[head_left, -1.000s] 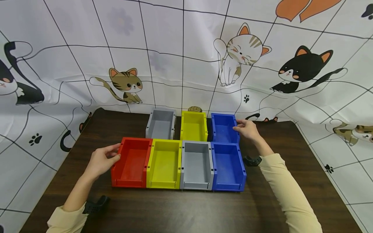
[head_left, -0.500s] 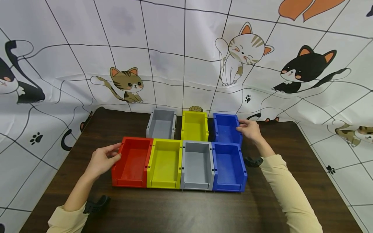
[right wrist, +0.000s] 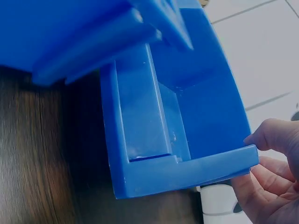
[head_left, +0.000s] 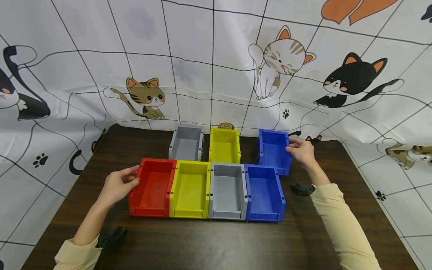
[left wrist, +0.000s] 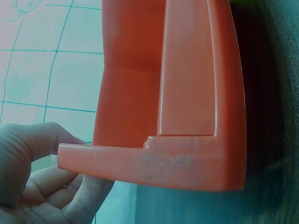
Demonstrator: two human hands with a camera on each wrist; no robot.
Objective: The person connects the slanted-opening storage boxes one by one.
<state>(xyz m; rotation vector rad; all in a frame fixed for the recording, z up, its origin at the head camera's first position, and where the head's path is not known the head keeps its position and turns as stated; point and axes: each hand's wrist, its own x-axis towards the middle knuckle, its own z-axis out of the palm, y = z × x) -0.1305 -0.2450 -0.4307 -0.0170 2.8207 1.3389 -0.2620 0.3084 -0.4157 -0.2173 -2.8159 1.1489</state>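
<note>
In the head view my left hand pinches the outer side wall of a red storage bin, at the left end of the front row. The left wrist view shows thumb and fingers on either side of that red wall. At the back right, my right hand grips the right rim of a blue bin. This bin is turned a little and stands apart from the back yellow bin. In the right wrist view, thumb and fingers hold the blue rim from both sides.
Beside the red bin stand a yellow bin, a grey bin and a front blue bin, side by side. A second grey bin is behind. The dark wooden table meets a cat-print curtain.
My right hand has moved the back blue bin to the right and turned it slightly, widening the gap to the back yellow bin. The left hand stays on the red bin.
</note>
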